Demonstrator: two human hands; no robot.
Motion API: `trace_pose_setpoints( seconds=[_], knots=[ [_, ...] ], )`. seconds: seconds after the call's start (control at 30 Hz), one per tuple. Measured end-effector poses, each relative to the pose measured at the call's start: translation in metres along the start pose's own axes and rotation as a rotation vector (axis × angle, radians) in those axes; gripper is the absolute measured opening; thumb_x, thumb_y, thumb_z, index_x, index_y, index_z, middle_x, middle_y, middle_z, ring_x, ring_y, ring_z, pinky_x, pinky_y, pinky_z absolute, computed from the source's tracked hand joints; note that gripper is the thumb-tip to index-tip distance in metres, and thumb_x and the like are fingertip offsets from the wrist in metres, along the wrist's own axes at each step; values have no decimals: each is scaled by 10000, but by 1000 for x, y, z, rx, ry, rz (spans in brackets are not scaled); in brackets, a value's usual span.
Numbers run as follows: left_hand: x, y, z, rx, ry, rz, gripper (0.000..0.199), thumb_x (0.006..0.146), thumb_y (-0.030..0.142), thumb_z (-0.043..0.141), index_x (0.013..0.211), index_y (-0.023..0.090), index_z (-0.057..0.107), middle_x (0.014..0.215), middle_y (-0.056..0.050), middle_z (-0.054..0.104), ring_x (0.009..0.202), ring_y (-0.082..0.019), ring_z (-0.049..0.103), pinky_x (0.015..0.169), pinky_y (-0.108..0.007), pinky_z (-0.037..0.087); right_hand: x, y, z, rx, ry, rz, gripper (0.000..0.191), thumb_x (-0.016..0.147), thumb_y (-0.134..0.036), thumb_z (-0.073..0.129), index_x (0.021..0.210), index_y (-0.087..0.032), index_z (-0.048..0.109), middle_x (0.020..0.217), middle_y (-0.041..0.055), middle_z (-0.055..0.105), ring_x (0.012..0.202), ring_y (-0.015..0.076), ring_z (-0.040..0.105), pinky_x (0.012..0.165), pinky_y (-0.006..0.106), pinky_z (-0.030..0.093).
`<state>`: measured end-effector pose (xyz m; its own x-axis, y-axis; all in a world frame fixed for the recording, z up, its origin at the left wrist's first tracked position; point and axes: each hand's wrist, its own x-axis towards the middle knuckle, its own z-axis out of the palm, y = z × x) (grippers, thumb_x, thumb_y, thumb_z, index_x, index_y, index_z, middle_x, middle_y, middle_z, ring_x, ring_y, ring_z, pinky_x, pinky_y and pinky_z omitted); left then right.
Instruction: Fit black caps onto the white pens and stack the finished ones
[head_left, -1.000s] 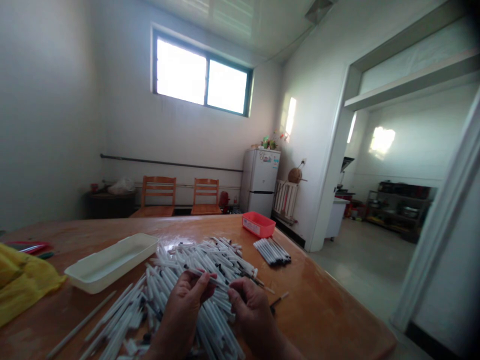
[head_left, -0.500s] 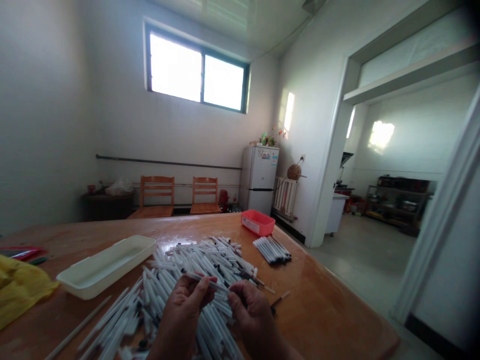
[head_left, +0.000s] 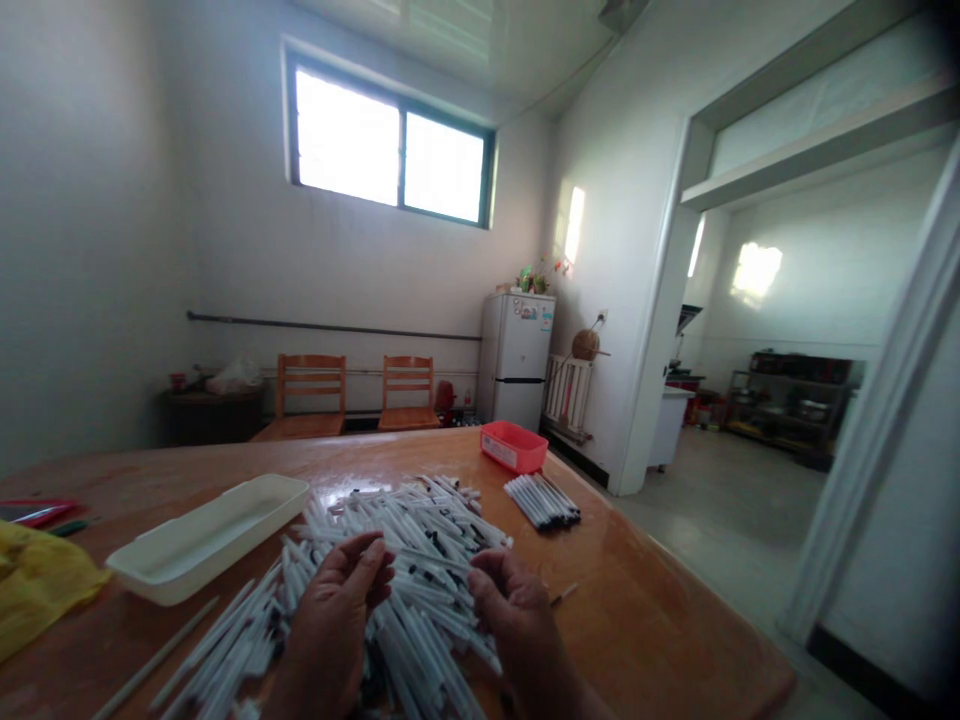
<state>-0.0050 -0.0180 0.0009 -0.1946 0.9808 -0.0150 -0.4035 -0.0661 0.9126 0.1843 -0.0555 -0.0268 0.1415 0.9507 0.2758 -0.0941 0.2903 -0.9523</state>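
Observation:
A large heap of white pens with black tips (head_left: 427,540) lies on the table beneath and between my hands. My left hand (head_left: 341,590) is over the heap's left part, thumb pressed to the fingers; whatever is in the pinch is too small to make out. Over the right edge of the heap, my right hand (head_left: 517,610) has its fingers curled against the thumb, and its contents cannot be made out either. A neat row of pens (head_left: 541,502) lies side by side beyond my right hand, just in front of a red plastic tray (head_left: 514,458).
A long cream tray (head_left: 161,585) stands to the left on the wooden table (head_left: 645,610). Near the left edge are a yellow bag (head_left: 45,590) and a red object (head_left: 37,510). A thin stick (head_left: 157,658) lies front left. Chairs and a fridge stand behind the table.
My hands have moved apart, the left one leftward and the right one slightly rightward. The pen that both were holding is no longer clearly visible between them.

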Motion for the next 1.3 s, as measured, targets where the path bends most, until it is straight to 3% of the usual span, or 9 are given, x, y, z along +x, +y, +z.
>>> trace_pose_setpoints(
  seconds=[0.2, 0.4, 0.5, 0.63, 0.73, 0.8, 0.93, 1.03, 1.3],
  knots=[
    [-11, -9, 8, 35, -217, -169, 319, 642, 297, 853, 874, 190, 663, 765, -31, 738, 675, -135, 654, 656, -228, 506, 7, -11, -1, 612, 48, 205, 280, 746, -295, 795, 931, -165, 630, 849, 12, 629, 664, 85, 563, 599, 179, 451],
    [-22, -23, 22, 99, -451, -207, 295, 636, 331, 864, 766, 190, 639, 669, -40, 723, 542, -132, 594, 524, -226, 433, 2, -12, 6, 666, -42, 273, 259, 764, -278, 796, 947, -147, 669, 767, 4, 630, 590, 61, 538, 536, 153, 408],
    [-25, -24, 25, 136, -521, -183, 300, 649, 370, 859, 758, 181, 653, 672, -49, 722, 541, -134, 589, 534, -237, 435, 0, -12, 9, 527, -78, 247, 240, 778, -301, 771, 926, -138, 674, 693, -17, 592, 528, 56, 475, 480, 162, 343],
    [-22, -22, 22, 200, -459, -160, 368, 661, 425, 849, 881, 181, 685, 760, -66, 747, 631, -166, 647, 602, -259, 470, 12, -21, -6, 298, -22, 253, 289, 807, -413, 706, 902, -152, 627, 729, 5, 632, 487, 66, 438, 417, 176, 255],
    [-12, -22, 14, 247, -401, -90, 407, 670, 466, 836, 911, 178, 679, 780, -58, 748, 696, -179, 662, 638, -259, 482, 39, -23, -38, 2, 57, 186, 320, 816, -449, 651, 919, -146, 633, 749, 16, 650, 511, 80, 457, 459, 191, 315],
    [-4, -23, 9, 255, -368, -54, 416, 681, 509, 813, 889, 178, 671, 774, -48, 743, 700, -179, 657, 640, -257, 486, 63, -19, -67, -389, 149, 99, 344, 847, -470, 565, 937, -154, 667, 732, 9, 658, 561, 111, 517, 521, 215, 384],
    [3, -25, 4, 300, -319, -1, 428, 691, 541, 791, 883, 175, 676, 771, -42, 733, 722, -187, 652, 652, -263, 494, 109, -3, -126, -645, 275, 91, 321, 815, -445, 581, 878, -156, 704, 766, 42, 696, 701, 181, 610, 621, 253, 415],
    [2, -24, 5, 317, -300, 11, 448, 663, 565, 794, 863, 177, 688, 753, -40, 723, 739, -205, 657, 659, -275, 505, 130, 9, -156, -826, 331, 115, 237, 807, -376, 595, 819, -177, 721, 816, 63, 724, 799, 205, 638, 676, 262, 399],
    [0, -21, 5, 438, -319, 83, 407, 746, 585, 706, 854, 193, 698, 756, -40, 714, 745, -217, 641, 684, -293, 507, 157, 35, -173, -1136, 361, 229, 244, 853, -381, 559, 875, -219, 741, 947, 84, 747, 876, 216, 656, 656, 265, 365]
  ],
)
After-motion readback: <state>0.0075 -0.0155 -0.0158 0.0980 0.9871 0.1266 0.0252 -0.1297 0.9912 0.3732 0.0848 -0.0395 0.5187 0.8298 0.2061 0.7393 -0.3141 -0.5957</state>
